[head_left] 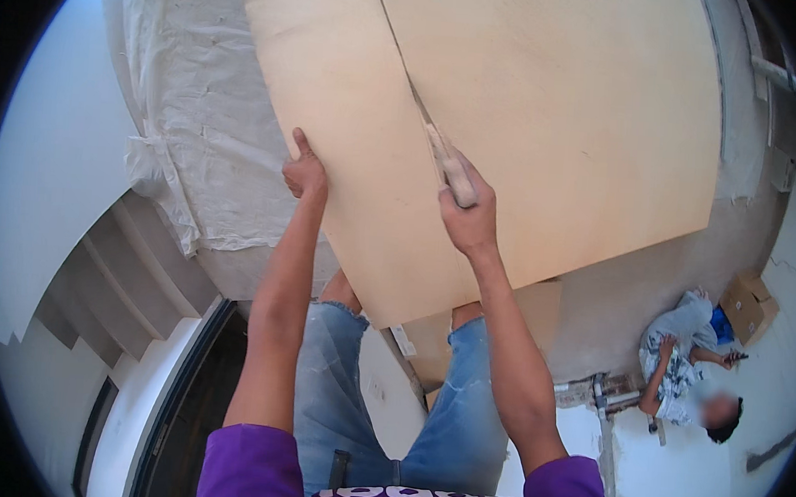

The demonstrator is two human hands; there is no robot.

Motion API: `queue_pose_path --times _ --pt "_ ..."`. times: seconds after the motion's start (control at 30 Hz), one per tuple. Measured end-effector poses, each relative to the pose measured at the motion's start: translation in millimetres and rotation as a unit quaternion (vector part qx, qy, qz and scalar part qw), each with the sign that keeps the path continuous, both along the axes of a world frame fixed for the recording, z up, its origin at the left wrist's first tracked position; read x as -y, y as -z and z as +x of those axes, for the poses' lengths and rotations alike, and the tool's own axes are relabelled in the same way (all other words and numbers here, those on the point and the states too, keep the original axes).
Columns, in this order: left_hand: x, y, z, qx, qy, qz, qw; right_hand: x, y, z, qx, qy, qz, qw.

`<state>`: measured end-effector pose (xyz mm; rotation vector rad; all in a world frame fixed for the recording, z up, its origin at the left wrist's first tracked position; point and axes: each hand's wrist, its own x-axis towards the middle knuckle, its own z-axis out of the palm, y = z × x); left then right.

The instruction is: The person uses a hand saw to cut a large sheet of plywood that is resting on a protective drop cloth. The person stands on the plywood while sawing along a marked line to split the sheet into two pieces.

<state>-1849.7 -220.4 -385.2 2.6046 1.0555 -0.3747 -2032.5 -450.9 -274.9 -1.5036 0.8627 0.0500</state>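
A large pale plywood board point(570, 122) stretches out in front of me. A dark cut line runs down it from the far edge toward my right hand point(471, 212), which is wrapped round the light-coloured handle of a handsaw point(457, 179). The saw sits in the line, its narrow blade pointing away from me and mostly hidden by the board. On the board's left edge is my left hand point(307, 172), thumb stretched along the top and fingers curled at the side; the fingertips are partly hidden.
Crumpled whitish sheeting point(212, 91) covers the floor at left, beside steps point(137, 260) and a dark-framed opening point(193, 400). At the right a person point(683, 357) sits near a cardboard box point(748, 306). My legs touch or nearly touch the board's near edge.
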Motion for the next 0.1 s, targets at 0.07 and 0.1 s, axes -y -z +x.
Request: queue_pose_path --times 0.07,0.1 --pt "-9 0 7 -0.010 -0.001 0.009 1.000 -10 -23 -27 0.009 -0.041 -0.066 0.997" --pt "-11 -1 10 -0.002 0.000 -0.003 1.000 -7 -22 -25 0.013 -0.038 -0.070 0.997"
